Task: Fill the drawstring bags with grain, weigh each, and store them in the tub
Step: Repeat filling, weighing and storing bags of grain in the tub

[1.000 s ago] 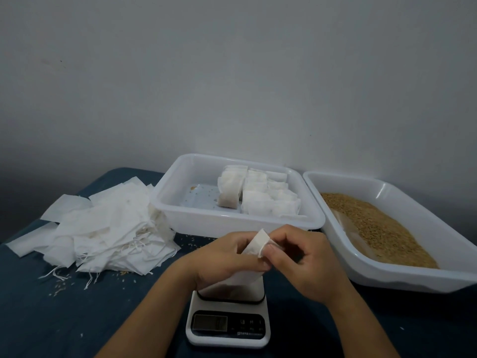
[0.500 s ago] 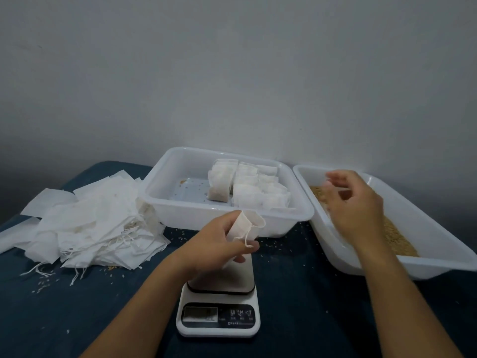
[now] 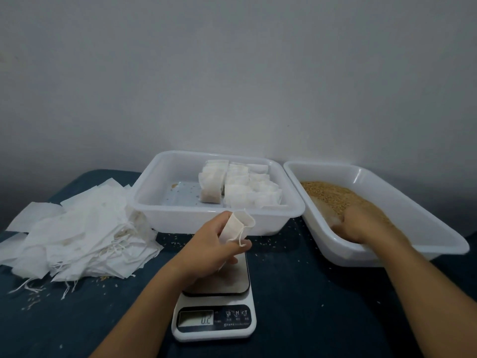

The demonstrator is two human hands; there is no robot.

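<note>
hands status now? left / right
Left hand: holds an open drawstring bag above the scale.
Right hand: down in the grain; fingers hidden, cannot tell.

Right hand [image 3: 361, 226] leaves the small white drawstring bag [image 3: 236, 224], crosses to the white plastic tray [image 3: 402, 202] and now digs into the brown grain [image 3: 335, 195]; left hand [image 3: 216, 249] alone holds the bag, mouth open.

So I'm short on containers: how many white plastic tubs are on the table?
2. One tub sits behind the scale, holding filled bags; the other tub, to its right, holds the grain, with the right hand in it.
</note>
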